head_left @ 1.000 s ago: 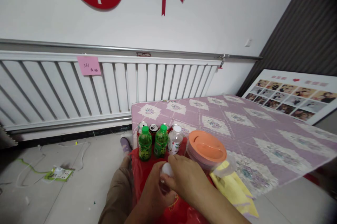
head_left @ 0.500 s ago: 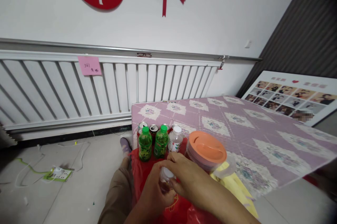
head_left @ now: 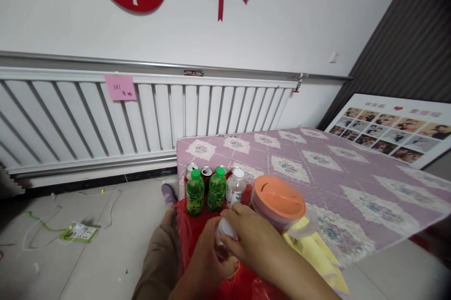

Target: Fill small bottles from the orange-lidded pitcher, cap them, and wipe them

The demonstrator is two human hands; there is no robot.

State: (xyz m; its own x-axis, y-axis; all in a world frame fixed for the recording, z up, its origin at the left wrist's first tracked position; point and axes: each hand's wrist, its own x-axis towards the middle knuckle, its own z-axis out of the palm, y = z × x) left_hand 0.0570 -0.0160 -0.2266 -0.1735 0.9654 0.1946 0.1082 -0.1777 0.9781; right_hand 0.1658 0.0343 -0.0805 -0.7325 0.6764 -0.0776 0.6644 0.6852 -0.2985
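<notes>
Here, the left hand (head_left: 207, 256) clasps a clear bottle (head_left: 221, 248) over the red covering (head_left: 190, 235) while the right hand (head_left: 249, 233) grips its white cap (head_left: 227, 228), apparently the cap-turning step; the next move calls for steady bracing.

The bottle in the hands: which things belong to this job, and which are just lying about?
In use:
clear bottle, in the left hand
its white cap, gripped by the right hand

Seemingly just lying about:
two green-capped bottles
standing white-capped bottle
drink cans
orange-lidded jug
yellow cloth
eyeglasses

Obstacles: bottles (head_left: 217, 193) ahead, jug (head_left: 279, 200) at right
</notes>
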